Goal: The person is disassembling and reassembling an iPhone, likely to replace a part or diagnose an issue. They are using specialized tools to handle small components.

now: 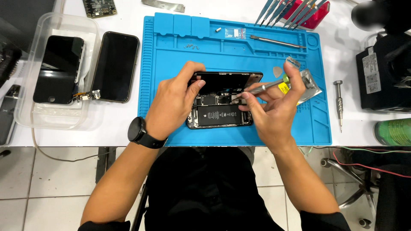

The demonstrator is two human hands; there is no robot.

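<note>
An opened phone (220, 114) lies on the blue work mat (180, 55), its black battery and inner boards showing. The lifted screen (227, 80) stands along its far edge. My left hand (173, 102), with a black watch on the wrist, holds the screen's left end and steadies the phone. A small screwdriver (274, 85) with a green and yellow grip sits in my right hand (274, 109), its tip down on the board just above the battery.
A clear plastic tray (30, 115) at the left holds a black phone screen (59, 69); another black phone (115, 66) lies beside it. Tweezers (291, 10), a metal pry tool (276, 41), a spare screwdriver (339, 102), a black device (383, 72) and a green can (394, 131) lie around the mat.
</note>
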